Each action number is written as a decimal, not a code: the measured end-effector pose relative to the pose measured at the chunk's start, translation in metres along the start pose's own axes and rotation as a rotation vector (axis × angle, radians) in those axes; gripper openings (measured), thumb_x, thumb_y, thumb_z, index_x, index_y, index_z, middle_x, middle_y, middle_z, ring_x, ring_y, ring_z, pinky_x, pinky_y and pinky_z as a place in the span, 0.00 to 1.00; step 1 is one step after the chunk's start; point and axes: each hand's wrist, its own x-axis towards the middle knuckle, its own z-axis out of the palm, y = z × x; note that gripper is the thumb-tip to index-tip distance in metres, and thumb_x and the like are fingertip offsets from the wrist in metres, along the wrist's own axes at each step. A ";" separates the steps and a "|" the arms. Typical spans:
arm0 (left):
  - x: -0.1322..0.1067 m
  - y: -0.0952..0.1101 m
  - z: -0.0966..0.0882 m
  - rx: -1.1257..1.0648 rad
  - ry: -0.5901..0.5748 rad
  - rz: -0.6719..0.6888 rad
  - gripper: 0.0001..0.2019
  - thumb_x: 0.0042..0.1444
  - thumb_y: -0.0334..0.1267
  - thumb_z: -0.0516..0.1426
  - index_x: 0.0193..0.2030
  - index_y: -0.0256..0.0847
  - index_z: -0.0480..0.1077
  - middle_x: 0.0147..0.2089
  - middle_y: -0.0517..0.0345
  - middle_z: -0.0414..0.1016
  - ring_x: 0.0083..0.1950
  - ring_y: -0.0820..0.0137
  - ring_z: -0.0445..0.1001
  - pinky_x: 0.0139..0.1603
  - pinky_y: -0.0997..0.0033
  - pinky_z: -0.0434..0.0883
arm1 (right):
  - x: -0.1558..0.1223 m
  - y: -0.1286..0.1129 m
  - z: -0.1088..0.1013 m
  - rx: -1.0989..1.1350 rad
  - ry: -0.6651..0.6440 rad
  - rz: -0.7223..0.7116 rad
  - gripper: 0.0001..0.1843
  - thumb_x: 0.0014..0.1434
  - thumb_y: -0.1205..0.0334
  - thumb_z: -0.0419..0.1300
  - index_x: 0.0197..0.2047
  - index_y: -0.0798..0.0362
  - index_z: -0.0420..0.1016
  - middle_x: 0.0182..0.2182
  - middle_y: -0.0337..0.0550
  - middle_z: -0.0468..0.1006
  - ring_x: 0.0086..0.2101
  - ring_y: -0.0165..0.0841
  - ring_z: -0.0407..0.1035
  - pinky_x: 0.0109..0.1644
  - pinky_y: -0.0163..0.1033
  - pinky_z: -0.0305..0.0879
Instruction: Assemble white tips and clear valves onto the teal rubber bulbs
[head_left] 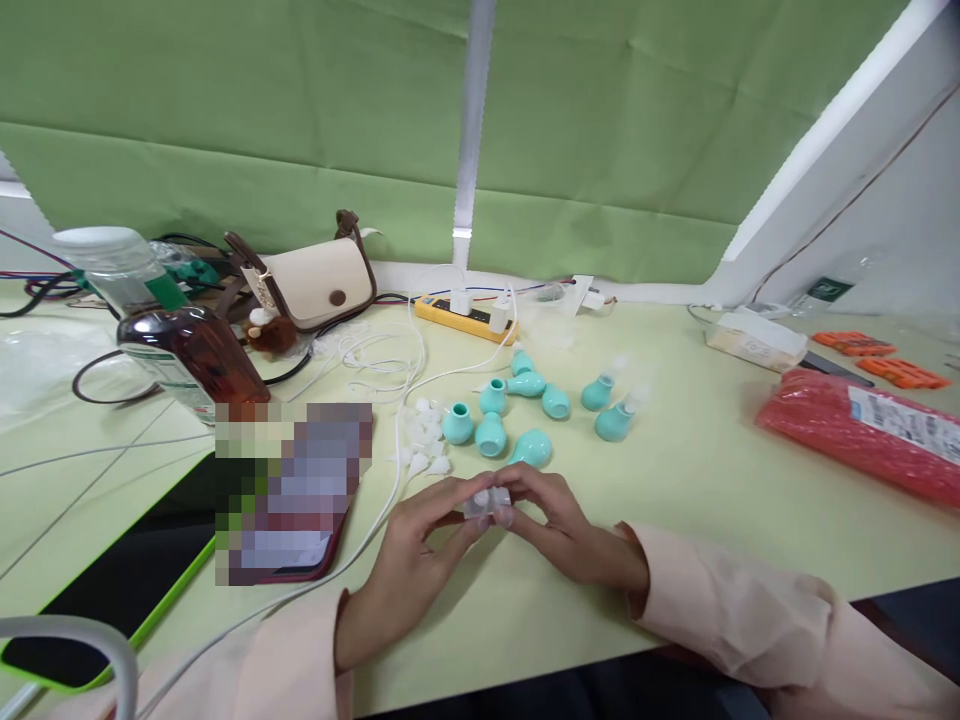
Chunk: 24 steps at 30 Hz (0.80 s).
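Between my fingertips is a small clear plastic piece, gripped from both sides. My left hand pinches its left end with thumb and fingers, and my right hand pinches the right end. Just beyond my hands lie several turquoise rubber bulbs, some showing an open neck. Two bulbs at the right have clear tips fitted in their necks. Left of the bulbs is a loose pile of small translucent white tips.
Two phones and a white cable lie at my left. Behind them stand a brown bottle, a clear jar and a cream handbag. A yellow power strip sits at the back; a red parcel lies right.
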 end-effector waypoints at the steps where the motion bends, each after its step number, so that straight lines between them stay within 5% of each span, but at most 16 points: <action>1: 0.000 -0.001 0.000 0.016 0.021 -0.016 0.16 0.51 0.32 0.55 0.48 0.46 0.65 0.45 0.56 0.70 0.46 0.67 0.69 0.45 0.67 0.69 | 0.001 0.002 0.001 0.027 -0.007 0.012 0.08 0.57 0.62 0.50 0.41 0.53 0.62 0.29 0.40 0.70 0.29 0.27 0.66 0.32 0.33 0.65; 6: 0.004 0.001 0.000 -0.100 0.094 -0.140 0.17 0.48 0.33 0.58 0.45 0.42 0.61 0.31 0.60 0.72 0.34 0.72 0.72 0.36 0.71 0.71 | 0.002 0.009 0.005 -0.176 0.259 -0.193 0.09 0.49 0.66 0.59 0.36 0.52 0.64 0.26 0.40 0.72 0.28 0.28 0.68 0.31 0.33 0.65; 10: 0.006 0.001 -0.002 -0.216 0.101 -0.165 0.13 0.44 0.34 0.60 0.39 0.40 0.66 0.29 0.60 0.71 0.30 0.73 0.71 0.29 0.75 0.70 | 0.002 0.010 0.006 -0.190 0.296 -0.284 0.13 0.45 0.71 0.60 0.36 0.51 0.64 0.26 0.40 0.72 0.29 0.31 0.68 0.32 0.35 0.66; 13: 0.005 0.000 -0.003 -0.198 0.118 -0.134 0.12 0.45 0.33 0.60 0.40 0.41 0.69 0.31 0.59 0.71 0.33 0.72 0.71 0.31 0.74 0.71 | 0.001 0.010 0.006 -0.002 0.233 -0.194 0.14 0.44 0.71 0.61 0.35 0.51 0.66 0.27 0.41 0.72 0.29 0.30 0.68 0.31 0.35 0.68; 18: 0.003 0.002 -0.002 -0.063 0.048 -0.001 0.10 0.49 0.30 0.57 0.39 0.42 0.72 0.37 0.56 0.72 0.34 0.72 0.71 0.34 0.74 0.71 | 0.003 0.009 0.005 0.425 0.226 0.152 0.08 0.45 0.68 0.62 0.31 0.53 0.68 0.27 0.39 0.72 0.28 0.28 0.69 0.30 0.34 0.69; 21: 0.003 0.005 -0.001 -0.077 0.109 -0.004 0.13 0.48 0.30 0.57 0.43 0.41 0.69 0.33 0.57 0.72 0.33 0.71 0.72 0.33 0.72 0.72 | 0.005 0.009 0.006 0.588 0.223 0.275 0.14 0.44 0.67 0.63 0.37 0.53 0.68 0.26 0.39 0.74 0.24 0.27 0.69 0.27 0.34 0.69; 24: 0.003 0.006 0.000 -0.056 0.178 -0.014 0.10 0.45 0.31 0.60 0.36 0.39 0.70 0.31 0.57 0.72 0.34 0.70 0.72 0.34 0.71 0.73 | 0.007 0.006 0.008 0.617 0.264 0.314 0.13 0.43 0.66 0.64 0.34 0.54 0.70 0.23 0.38 0.75 0.23 0.28 0.70 0.27 0.34 0.70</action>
